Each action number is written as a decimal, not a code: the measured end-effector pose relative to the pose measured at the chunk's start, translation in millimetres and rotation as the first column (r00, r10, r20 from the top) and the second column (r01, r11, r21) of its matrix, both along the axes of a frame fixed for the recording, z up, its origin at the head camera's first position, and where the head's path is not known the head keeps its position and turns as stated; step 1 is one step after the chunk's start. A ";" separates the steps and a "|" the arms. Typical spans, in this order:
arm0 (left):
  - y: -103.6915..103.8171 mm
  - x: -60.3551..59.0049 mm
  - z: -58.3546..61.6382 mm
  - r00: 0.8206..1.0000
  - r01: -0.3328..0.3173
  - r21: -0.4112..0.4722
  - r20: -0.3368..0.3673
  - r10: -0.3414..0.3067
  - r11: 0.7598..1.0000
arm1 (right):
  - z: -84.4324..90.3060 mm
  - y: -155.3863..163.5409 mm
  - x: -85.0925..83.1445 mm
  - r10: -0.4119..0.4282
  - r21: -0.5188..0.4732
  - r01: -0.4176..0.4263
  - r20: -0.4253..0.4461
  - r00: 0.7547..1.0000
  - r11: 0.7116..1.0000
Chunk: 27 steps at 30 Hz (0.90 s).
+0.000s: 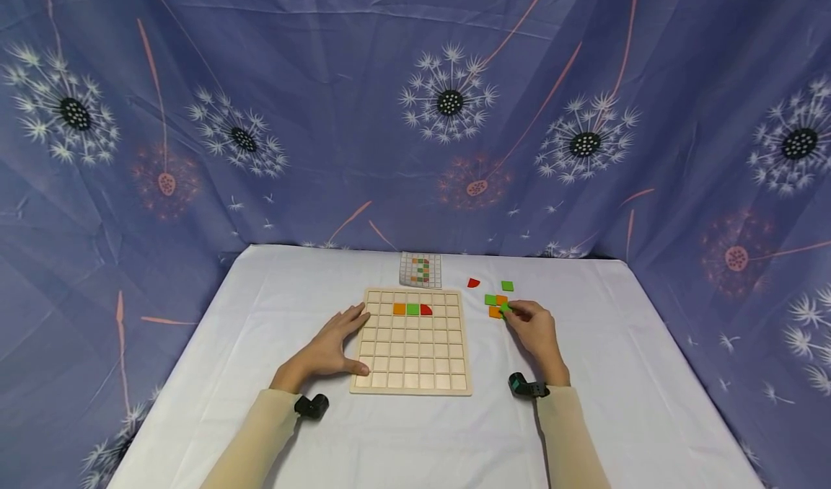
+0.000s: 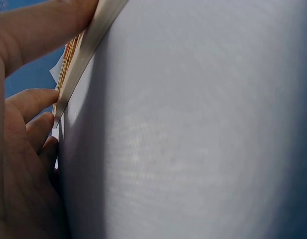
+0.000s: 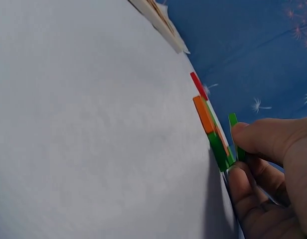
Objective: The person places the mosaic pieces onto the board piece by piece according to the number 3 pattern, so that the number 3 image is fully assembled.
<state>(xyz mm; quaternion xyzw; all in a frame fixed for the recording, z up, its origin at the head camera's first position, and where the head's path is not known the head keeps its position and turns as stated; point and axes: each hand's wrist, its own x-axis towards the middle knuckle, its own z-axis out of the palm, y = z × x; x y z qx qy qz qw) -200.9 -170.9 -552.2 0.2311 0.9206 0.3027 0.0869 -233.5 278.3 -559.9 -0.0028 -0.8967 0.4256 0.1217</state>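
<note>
Right of centre, the right hand (image 1: 534, 328) pinches a green tile (image 3: 234, 134) by its thin edges, light, stiff, likely slick, while the left hand (image 1: 331, 345) lies flat against the board (image 1: 412, 341).

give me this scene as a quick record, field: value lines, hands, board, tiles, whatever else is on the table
left hand: left hand rests flat against the left edge of the wooden grid board
right hand: right hand pinches a green tile at the loose pile
on board: orange tile, green square, red quarter-round, side by side in the second row
loose tiles: orange and green pile, a separate green piece, a red piece
pattern card: pattern card behind the board
surface: white tablecloth
</note>
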 end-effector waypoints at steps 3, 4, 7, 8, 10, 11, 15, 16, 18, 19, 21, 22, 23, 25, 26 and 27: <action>0.3 0.7 0.5 1.000 0.001 0.005 0.000 -0.001 1.000 | 1.6 -2.6 2.6 0.006 -0.003 -0.006 -0.001 1.000 1.000; 0.3 0.9 0.8 1.000 0.000 0.007 0.002 0.000 1.000 | 2.1 -3.6 3.4 0.008 -0.005 -0.008 -0.005 1.000 1.000; 0.3 1.3 1.1 1.000 -0.001 0.005 0.002 0.001 1.000 | 3.3 -6.5 5.9 0.011 -0.007 -0.011 -0.027 1.000 1.000; 0.2 1.4 1.2 1.000 -0.001 0.004 0.002 0.001 1.000 | 3.6 -7.7 6.9 0.013 -0.012 -0.014 -0.034 0.999 1.000; 0.2 1.5 1.5 1.000 0.000 0.002 0.000 0.000 1.000 | 3.9 -10.5 8.9 0.021 -0.014 -0.022 -0.046 0.999 1.000; 0.2 1.4 1.7 1.000 0.001 0.001 -0.002 -0.001 1.000 | 4.0 -12.1 10.0 0.026 -0.013 -0.027 -0.050 0.998 1.000; 0.3 1.5 2.8 1.000 0.006 0.002 -0.005 -0.006 1.000 | 4.9 -19.1 14.0 0.059 -0.018 -0.060 -0.054 0.997 0.998; 0.4 1.6 3.1 1.000 0.007 0.004 -0.003 -0.007 1.000 | 5.3 -20.9 14.8 0.066 -0.020 -0.068 -0.054 0.996 0.998; 0.5 1.7 3.5 1.000 0.008 0.004 -0.005 -0.008 1.000 | 6.4 -24.8 16.3 0.077 -0.029 -0.079 -0.053 0.996 0.996; 0.6 1.7 3.8 1.000 0.009 0.005 -0.006 -0.009 1.000 | 6.6 -26.5 16.4 0.083 -0.029 -0.085 -0.054 0.995 0.996; 0.6 1.8 3.9 1.000 0.009 0.004 -0.009 -0.009 1.000 | 7.6 -30.3 16.8 0.089 -0.031 -0.090 -0.051 0.995 0.995; 0.6 1.8 3.9 1.000 0.009 0.004 -0.012 -0.009 1.000 | 7.9 -31.9 16.6 0.091 -0.029 -0.093 -0.054 0.994 0.995; 0.6 1.8 3.8 1.000 0.009 0.003 -0.014 -0.009 1.000 | 8.6 -33.8 16.7 0.093 -0.026 -0.095 -0.053 0.994 0.995; 0.6 2.0 3.7 1.000 0.008 0.002 -0.013 -0.008 1.000 | 10.1 -37.2 16.9 0.099 -0.027 -0.101 -0.052 0.994 0.995; 0.6 2.1 3.5 1.000 0.007 0.000 -0.014 -0.007 1.000 | 11.2 -39.0 17.4 0.102 -0.034 -0.104 -0.049 0.994 0.994; 0.7 2.3 3.4 1.000 0.007 0.000 -0.014 -0.007 1.000 | 12.1 -40.5 17.6 0.106 -0.039 -0.108 -0.048 0.993 0.993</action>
